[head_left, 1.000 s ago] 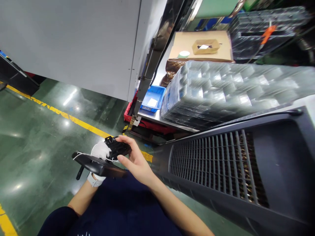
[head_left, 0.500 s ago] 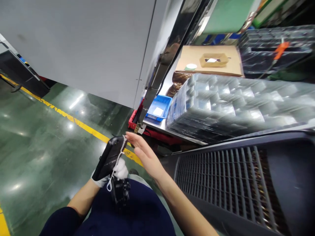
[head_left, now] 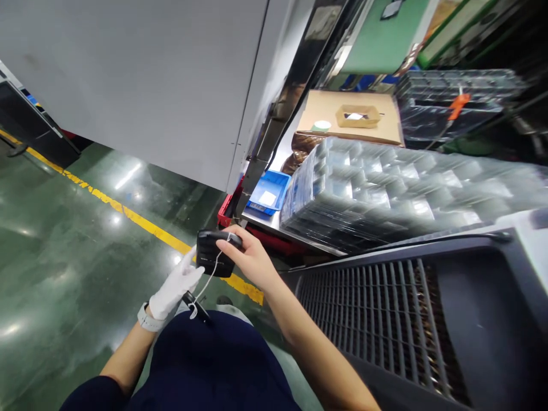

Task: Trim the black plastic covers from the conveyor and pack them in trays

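Note:
A black handheld device [head_left: 209, 255] with a white cord hangs in front of my body, over the floor. My right hand [head_left: 248, 254], ungloved, grips its right end between thumb and fingers. Wearing a white glove, my left hand [head_left: 177, 285] is at the device's left side, fingers apart, its fingertips near or against the edge. The white cord [head_left: 210, 278] runs down from my right thumb to a loop near my waist. Below my left hand a dark, thin item [head_left: 196, 308] lies against my dark blue shirt; what it is I cannot make out.
A big grey cabinet [head_left: 141, 85] fills the upper left. To the right are a blue tray [head_left: 269, 193], clear plastic-wrapped stacks [head_left: 363, 182], a cardboard box [head_left: 308, 114] and a dark grated bin [head_left: 363, 314]. A yellow line [head_left: 145, 222] crosses the green floor.
My right hand has closed on the device, which has turned and lies more level. My left hand has slid to its left side, its white glove now more visible. The view has shifted slightly.

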Demonstrator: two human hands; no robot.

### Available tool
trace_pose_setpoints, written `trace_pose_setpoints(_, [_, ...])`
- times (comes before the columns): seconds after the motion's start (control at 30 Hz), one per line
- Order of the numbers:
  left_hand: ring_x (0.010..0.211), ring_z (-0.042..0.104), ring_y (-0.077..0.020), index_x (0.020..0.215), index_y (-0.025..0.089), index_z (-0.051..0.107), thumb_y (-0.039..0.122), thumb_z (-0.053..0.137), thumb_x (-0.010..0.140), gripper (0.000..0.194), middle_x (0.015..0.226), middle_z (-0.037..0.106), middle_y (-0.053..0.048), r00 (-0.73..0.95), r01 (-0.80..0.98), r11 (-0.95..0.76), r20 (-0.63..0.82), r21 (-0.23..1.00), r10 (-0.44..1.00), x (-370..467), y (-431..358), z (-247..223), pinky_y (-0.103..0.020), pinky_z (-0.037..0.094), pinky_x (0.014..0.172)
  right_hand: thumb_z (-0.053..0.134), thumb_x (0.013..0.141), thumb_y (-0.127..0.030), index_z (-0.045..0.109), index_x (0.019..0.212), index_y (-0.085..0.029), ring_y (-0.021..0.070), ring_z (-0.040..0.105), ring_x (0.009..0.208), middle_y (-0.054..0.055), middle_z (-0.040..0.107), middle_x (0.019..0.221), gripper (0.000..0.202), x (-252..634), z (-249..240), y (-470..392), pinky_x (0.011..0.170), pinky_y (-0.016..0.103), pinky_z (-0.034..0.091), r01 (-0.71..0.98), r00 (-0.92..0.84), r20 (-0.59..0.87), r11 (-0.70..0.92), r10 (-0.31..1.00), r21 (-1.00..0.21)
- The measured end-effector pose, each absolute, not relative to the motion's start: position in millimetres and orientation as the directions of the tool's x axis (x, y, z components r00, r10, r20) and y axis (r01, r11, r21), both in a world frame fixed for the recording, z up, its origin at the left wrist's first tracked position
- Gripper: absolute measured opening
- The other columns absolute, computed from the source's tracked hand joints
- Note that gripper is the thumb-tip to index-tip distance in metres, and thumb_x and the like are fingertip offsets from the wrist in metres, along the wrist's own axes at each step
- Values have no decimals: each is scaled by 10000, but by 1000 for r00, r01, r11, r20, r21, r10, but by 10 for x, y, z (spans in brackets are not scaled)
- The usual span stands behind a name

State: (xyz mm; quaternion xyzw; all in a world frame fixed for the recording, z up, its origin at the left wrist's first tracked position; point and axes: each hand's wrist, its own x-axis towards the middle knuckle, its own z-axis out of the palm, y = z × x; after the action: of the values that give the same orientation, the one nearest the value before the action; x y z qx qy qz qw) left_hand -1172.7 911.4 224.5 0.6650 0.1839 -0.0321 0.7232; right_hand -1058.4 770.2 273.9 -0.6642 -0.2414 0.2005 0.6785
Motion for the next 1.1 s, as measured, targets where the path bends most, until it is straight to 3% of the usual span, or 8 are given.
trace_pose_setpoints(0.17, [686,530,-126,860,158,639,336,596,755,210,726,617,3,914,270,-172,-196,947,355,-11644,9097,2160,-232,423,630,653,710,-400,577,748,-217,140,504,654,-18,574,713,202,-10687,2602,7747,624,264,398,29,769,54,50,637,-998])
trace_pose_setpoints(0.3, [719,570,-140,858,180,630,328,537,807,182,749,649,-2,881,306,-403,-97,863,463,-11637,9118,2036,-247,436,684,639,711,-400,530,691,-221,172,541,812,9,621,851,211,-10757,2574,7800,748,299,407,-95,831,3,148,556,-984])
trace_pose_setpoints(0.5, [639,571,-132,937,197,618,288,496,836,182,744,663,-9,876,395,-696,-17,599,483,-11644,9195,1990,-237,400,624,668,674,-375,464,607,-216,185,542,850,30,646,903,267,-10794,2556,7879,773,319,400,-178,881,-55,222,469,-959])
trace_pose_setpoints(0.97, [676,601,-133,895,213,567,265,459,860,125,775,663,-5,929,304,-693,-43,654,367,-11587,9126,2023,-219,419,631,693,679,-356,475,653,-218,194,534,965,40,633,997,260,-10776,2556,7687,859,335,382,-158,830,-10,219,557,-963])
trace_pose_setpoints(1.1, [661,602,-146,897,206,574,317,456,877,164,745,665,-15,952,273,-761,-51,588,303,-11535,9023,2033,-226,394,604,709,652,-354,465,636,-219,193,539,934,38,640,953,280,-10760,2540,7592,829,328,393,-189,870,-45,249,490,-950])
